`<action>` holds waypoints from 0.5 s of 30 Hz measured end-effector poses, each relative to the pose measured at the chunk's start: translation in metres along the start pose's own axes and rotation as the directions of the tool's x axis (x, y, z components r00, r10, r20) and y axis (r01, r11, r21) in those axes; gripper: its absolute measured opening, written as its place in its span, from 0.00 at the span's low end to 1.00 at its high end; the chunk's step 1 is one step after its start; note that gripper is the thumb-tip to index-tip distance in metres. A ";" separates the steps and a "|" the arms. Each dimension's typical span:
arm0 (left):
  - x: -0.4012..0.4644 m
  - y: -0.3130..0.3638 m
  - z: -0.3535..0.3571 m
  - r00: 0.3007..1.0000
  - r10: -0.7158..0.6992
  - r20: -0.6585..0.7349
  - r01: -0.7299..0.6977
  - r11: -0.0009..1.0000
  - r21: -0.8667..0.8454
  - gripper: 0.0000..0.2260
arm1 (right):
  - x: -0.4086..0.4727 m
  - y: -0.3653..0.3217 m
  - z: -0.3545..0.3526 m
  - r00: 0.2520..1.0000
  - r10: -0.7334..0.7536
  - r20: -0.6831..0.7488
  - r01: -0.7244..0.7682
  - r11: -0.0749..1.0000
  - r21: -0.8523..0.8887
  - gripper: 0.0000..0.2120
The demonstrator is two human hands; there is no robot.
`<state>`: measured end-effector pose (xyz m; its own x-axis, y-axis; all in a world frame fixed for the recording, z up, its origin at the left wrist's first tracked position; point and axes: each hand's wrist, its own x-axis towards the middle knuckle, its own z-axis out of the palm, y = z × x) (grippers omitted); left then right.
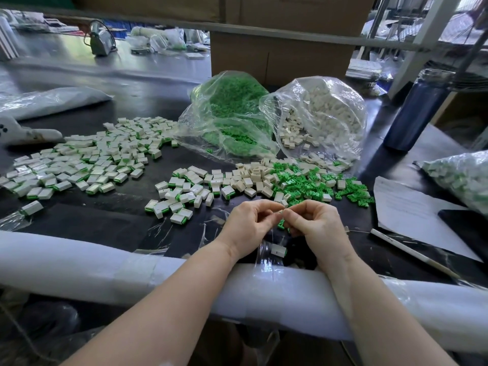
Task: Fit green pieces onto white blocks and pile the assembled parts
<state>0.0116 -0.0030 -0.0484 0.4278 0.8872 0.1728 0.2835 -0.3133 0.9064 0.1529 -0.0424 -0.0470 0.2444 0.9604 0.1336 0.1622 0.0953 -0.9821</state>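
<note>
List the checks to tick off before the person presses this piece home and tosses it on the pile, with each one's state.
1. Both hands on the part: left hand and right hand pinch it together: ok.
2. Green piece seated square: hidden by fingers: cannot tell.
3. Loose green pieces within reach: ok.
4. Loose white blocks within reach: ok.
5. Assembled pile has room at the left: ok.
6. Stray assembled part near the table edge: not ok.

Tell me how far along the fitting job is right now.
Done: a big spread of assembled parts lies at left. In hand: left hand and right hand pinch one small part between them. Left: loose white blocks, loose green pieces, and two well-filled bags behind.
</note>
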 end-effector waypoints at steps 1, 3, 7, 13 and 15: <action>0.000 0.000 0.000 1.000 -0.009 0.000 0.009 1.000 -0.015 0.08 | 0.000 0.000 0.000 1.000 -0.006 0.003 0.006 1.000 -0.002 0.05; 0.000 0.000 0.000 1.000 -0.028 -0.009 0.027 0.999 -0.023 0.07 | 0.000 0.000 0.000 1.000 -0.019 -0.001 0.019 1.000 -0.011 0.06; 0.000 0.001 0.000 0.999 -0.046 -0.022 0.046 0.999 -0.007 0.06 | -0.001 -0.001 0.000 0.997 -0.067 0.045 0.068 0.997 -0.021 0.08; 0.000 0.003 -0.002 0.998 -0.069 -0.012 0.067 0.988 -0.142 0.09 | 0.000 0.000 0.000 0.998 -0.067 0.021 0.066 0.998 0.019 0.06; 0.001 0.003 -0.001 0.999 -0.042 -0.010 0.040 0.989 -0.143 0.10 | 0.000 0.000 0.001 0.997 -0.076 0.023 0.076 0.997 -0.007 0.05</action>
<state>0.0118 -0.0028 -0.0447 0.4066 0.9030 0.1388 0.1750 -0.2261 0.9583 0.1523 -0.0419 -0.0469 0.2096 0.9562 0.2045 0.1867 0.1661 -0.9683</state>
